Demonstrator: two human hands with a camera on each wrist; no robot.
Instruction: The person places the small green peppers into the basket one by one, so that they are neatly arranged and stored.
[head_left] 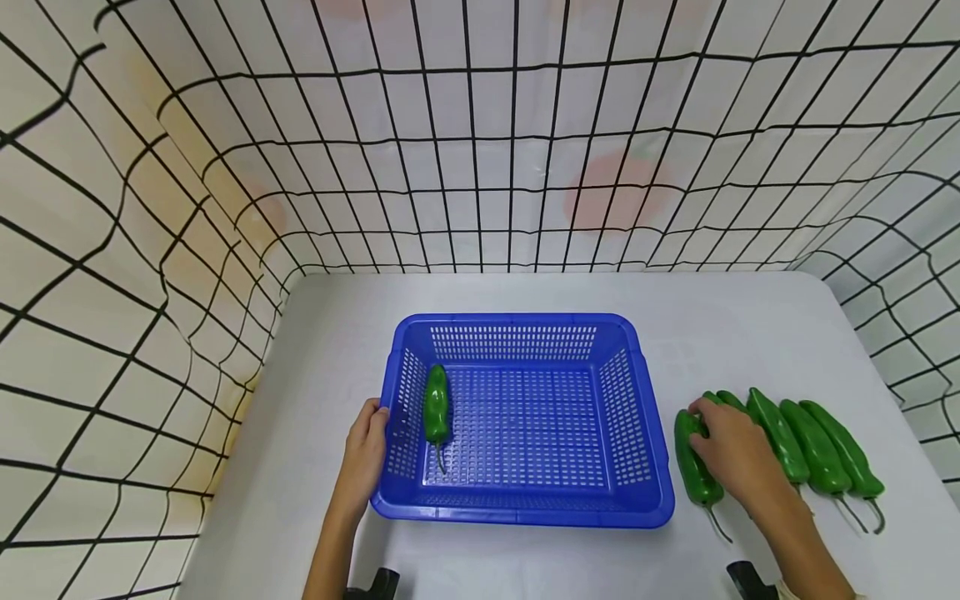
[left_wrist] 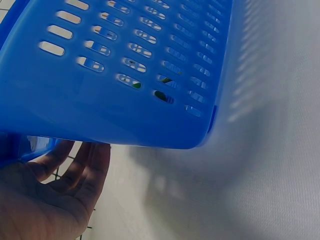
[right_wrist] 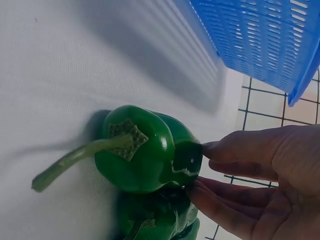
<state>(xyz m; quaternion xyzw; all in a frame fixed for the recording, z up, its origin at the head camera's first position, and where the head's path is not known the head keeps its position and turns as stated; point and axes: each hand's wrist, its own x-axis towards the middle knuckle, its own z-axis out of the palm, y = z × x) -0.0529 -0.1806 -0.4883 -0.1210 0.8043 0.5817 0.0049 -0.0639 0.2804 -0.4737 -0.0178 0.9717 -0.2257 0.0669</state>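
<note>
My left hand point(head_left: 365, 442) grips the left rim of a blue plastic basket point(head_left: 517, 515), thumb on top and fingers under the edge in the left wrist view. One green pepper point(head_left: 436, 406) lies inside along the left wall, its stem toward me. To the right of the basket, my right hand point(head_left: 731, 446) is at the leftmost green pepper point(head_left: 697, 475) of a row. The right wrist view shows that pepper's stem end, with the thumb point(right_wrist: 225, 147) and fingertips point(right_wrist: 205, 192) pinching its far part. Beneath my hand, other peppers are partly hidden.
More green peppers point(head_left: 817, 450) lie side by side at the right, stems toward me. A white-covered table point(head_left: 540, 558) bears everything. Black wire grid point(head_left: 487, 167) walls stand at the back, the left and the right.
</note>
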